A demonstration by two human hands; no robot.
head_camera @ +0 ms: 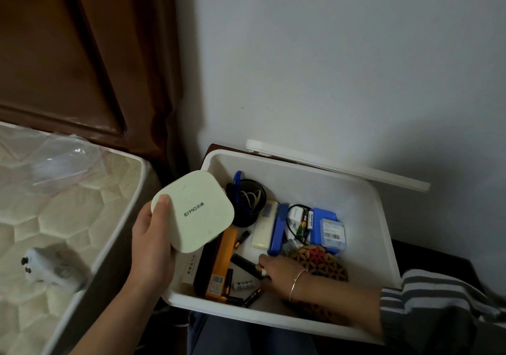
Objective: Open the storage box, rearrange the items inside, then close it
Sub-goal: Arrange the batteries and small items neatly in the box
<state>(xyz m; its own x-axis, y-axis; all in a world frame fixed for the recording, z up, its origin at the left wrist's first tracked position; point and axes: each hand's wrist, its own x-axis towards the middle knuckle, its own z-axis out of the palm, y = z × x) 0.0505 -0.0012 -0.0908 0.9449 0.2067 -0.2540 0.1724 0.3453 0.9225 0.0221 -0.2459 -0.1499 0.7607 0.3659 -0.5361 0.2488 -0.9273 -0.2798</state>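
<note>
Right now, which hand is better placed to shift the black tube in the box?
Right: the right hand is in the box, gripping the tube; the left hand holds the case.

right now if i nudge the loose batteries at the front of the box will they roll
Probably yes: the loose batteries lie on their sides on the smooth floor of the storage box. Likely not far, since the orange package and the front wall hem them in. They look rigid, easy to pinch.

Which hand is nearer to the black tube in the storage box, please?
Right. The right hand is inside the storage box, fingers closed on the black tube's end; the left hand is farther left, holding a pale green case over the rim.
</note>
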